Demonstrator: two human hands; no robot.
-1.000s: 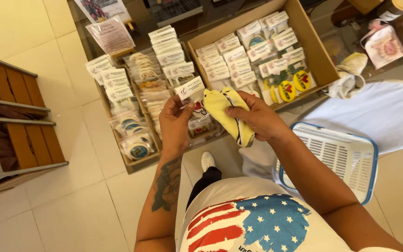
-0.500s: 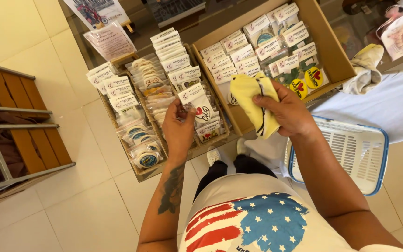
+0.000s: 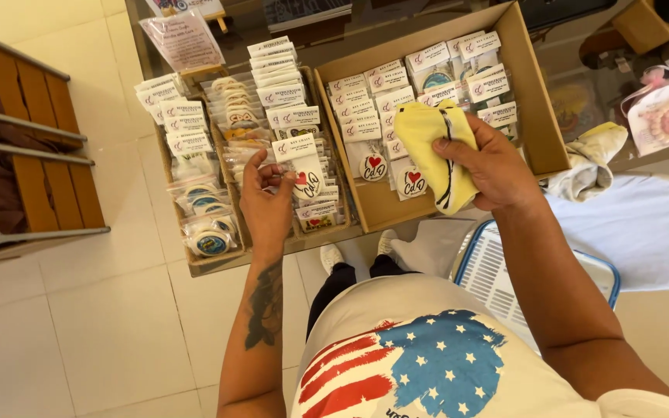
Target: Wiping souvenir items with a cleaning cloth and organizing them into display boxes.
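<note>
My left hand (image 3: 266,203) holds a small clear packet with a white header card and a red heart design (image 3: 303,172) above the left cardboard tray (image 3: 203,263). My right hand (image 3: 489,166) grips a folded yellow cloth with a dark stripe (image 3: 431,147) over the front of the right cardboard box (image 3: 532,101). Both containers hold rows of similar carded packets (image 3: 365,108). Round badges in clear bags (image 3: 209,232) fill the left tray's near corner.
A white plastic basket with a blue rim (image 3: 505,279) stands on the tiled floor by my right leg. A wooden slatted rack (image 3: 32,155) is at the left. White cloth (image 3: 644,224) and a crumpled rag (image 3: 590,159) lie at the right.
Both hands have moved apart: the right hand carried the yellow cloth rightwards over the right box, and the left hand with its packet stayed over the left tray. The view has shifted slightly.
</note>
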